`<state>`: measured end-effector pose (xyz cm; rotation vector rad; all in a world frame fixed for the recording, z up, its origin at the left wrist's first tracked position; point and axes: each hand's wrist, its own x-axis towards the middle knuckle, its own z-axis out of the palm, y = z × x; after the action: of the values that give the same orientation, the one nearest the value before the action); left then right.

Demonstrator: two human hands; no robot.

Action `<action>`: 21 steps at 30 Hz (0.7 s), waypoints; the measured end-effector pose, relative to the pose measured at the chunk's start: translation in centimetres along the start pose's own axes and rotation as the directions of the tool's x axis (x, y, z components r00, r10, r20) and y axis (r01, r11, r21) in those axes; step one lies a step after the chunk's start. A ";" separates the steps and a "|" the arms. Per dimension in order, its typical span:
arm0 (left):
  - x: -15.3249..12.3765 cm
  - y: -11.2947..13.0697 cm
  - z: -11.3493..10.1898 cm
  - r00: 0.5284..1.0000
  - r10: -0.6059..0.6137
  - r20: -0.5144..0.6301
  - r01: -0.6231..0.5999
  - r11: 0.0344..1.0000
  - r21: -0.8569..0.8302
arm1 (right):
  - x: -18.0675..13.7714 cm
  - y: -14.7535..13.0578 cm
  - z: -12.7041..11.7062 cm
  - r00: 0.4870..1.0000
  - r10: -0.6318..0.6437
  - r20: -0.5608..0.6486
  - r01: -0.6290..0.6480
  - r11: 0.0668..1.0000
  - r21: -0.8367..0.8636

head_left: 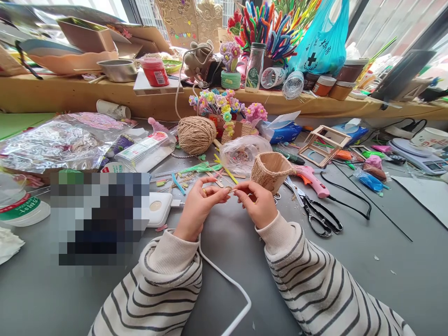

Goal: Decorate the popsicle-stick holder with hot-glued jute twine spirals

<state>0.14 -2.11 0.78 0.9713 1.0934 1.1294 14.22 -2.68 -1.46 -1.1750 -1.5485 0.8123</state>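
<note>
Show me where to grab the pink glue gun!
Probably hold the glue gun by its pink handle, coming from your right: that end sticks out sideways, clear of the cup, and the orange trigger beside it suggests where a hand fits.

Left hand [205, 198] and right hand [257, 200] pinched a tiny tan piece [230, 190] | twine-wrapped cup [266, 177] sat just beyond right hand | pink glue gun [318, 185] lay near black-handled scissors [307, 202]
</note>
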 end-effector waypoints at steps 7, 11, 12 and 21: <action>-0.2 -0.2 0.2 1.000 -0.018 0.018 0.018 1.000 -0.001 | 0.2 -0.2 0.2 0.993 0.114 0.020 -0.115 0.942 0.315; -0.2 -0.1 0.2 1.000 -0.019 -0.002 0.018 0.999 -0.037 | 0.1 -0.1 0.6 0.974 0.219 0.050 -0.215 0.849 0.482; -0.2 -0.1 0.2 1.000 -0.020 -0.009 0.019 0.999 -0.044 | 0.0 0.0 0.7 0.964 0.264 0.024 -0.240 0.830 0.503; -0.1 -0.3 0.1 0.999 -0.006 -0.044 0.002 0.996 -0.086 | -0.7 0.1 1.2 0.950 0.311 0.034 -0.300 0.875 0.381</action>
<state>0.31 -2.22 0.54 0.8795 1.0730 1.1899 13.10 -3.29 -2.18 -1.1425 -1.1220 1.2412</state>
